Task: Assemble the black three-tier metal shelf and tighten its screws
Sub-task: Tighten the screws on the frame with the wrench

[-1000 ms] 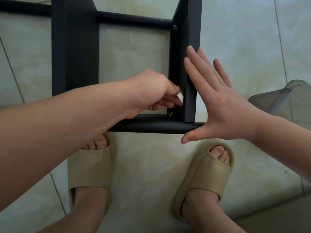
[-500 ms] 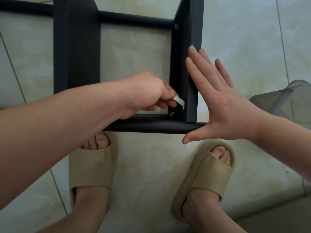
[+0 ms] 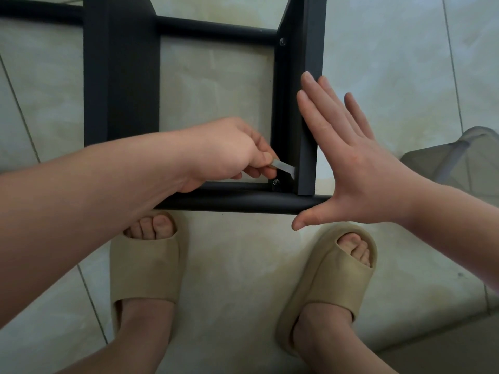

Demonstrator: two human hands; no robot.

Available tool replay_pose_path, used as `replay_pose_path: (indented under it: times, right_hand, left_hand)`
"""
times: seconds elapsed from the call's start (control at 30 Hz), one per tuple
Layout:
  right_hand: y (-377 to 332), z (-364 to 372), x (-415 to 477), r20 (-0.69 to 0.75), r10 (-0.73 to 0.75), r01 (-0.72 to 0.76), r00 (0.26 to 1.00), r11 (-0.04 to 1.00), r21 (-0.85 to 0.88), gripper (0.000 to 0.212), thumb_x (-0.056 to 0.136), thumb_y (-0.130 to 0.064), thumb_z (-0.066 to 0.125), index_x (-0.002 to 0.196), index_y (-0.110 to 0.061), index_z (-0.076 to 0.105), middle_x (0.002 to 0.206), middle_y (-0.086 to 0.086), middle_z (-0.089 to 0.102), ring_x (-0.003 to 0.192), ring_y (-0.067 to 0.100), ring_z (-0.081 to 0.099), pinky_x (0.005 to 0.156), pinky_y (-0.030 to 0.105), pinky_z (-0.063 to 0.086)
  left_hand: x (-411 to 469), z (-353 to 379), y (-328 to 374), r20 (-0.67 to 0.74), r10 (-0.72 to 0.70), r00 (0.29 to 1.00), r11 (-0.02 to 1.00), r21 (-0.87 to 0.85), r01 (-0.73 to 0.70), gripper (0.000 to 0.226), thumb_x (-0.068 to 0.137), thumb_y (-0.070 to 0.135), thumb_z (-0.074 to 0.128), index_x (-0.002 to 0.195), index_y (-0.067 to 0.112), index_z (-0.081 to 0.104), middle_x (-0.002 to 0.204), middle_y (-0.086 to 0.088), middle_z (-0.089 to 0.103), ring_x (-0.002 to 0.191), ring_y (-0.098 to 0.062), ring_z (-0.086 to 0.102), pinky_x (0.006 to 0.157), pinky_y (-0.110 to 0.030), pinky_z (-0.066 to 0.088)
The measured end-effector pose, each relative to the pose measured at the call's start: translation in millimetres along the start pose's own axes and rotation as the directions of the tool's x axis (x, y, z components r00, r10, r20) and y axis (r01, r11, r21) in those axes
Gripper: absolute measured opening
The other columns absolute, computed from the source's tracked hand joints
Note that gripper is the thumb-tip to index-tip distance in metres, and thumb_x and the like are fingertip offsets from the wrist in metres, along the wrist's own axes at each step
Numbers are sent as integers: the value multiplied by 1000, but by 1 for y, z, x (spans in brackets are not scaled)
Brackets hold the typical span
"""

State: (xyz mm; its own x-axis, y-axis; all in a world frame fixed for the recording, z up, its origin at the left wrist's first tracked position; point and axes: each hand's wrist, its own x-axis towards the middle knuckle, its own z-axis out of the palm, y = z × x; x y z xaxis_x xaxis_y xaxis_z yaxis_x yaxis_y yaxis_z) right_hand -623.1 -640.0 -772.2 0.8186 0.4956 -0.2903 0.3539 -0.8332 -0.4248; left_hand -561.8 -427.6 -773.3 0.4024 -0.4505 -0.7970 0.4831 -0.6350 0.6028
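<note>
The black metal shelf [image 3: 121, 85] stands on the floor below me, seen from above. Its near round rail [image 3: 237, 202] runs across the middle of the view. My left hand [image 3: 229, 152] pinches a small flat silver wrench [image 3: 283, 166] inside the shelf's near right corner, just above a screw with a nut [image 3: 276, 182]. My right hand [image 3: 351, 157] lies flat with straight fingers against the outer face of the right side panel [image 3: 310, 103]; its thumb rests under the rail's end. A second screw [image 3: 282, 41] sits at the far rail's joint.
My two feet in beige slippers [image 3: 147, 268] stand on the pale tiled floor [image 3: 243, 265] right in front of the shelf. A translucent grey stool or bin [image 3: 453, 157] sits at the right edge.
My left hand has turned the wrench, so its silver end now points lower toward the corner screw. My right hand stays flat on the panel.
</note>
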Motion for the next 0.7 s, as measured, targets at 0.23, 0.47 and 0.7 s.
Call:
replay_pose_path:
  times: [0.23,0.47,0.7]
  right_hand:
    - [0,0,0,8,3,-3,1000,1000,-6,143,65,-93,56,160,-1,2,170,14,-7,156,28,-11,123,64,4]
    - [0,-1,-1,21,-1,1,1000,1000,-16,144,65,-93,57,161,-2,0,170,13,-8,156,28,-11,123,64,4]
    - [-4,-14,-3,99,4,-3,995,1000,-8,148,58,-96,52,161,-6,-5,169,4,-17,155,20,-17,125,57,-2]
  left_hand:
    - [-3,1,-4,22,23,999,999,41,-24,18,97,14,61,82,20,70,83,7,76,78,-3,62,72,-23,45]
    - [-4,3,-7,11,42,999,991,129,-43,21,96,18,63,79,20,74,70,14,72,49,9,53,61,-23,37]
    - [-6,1,0,-132,34,991,956,294,6,23,95,18,55,80,22,71,86,1,73,86,-17,65,80,-32,50]
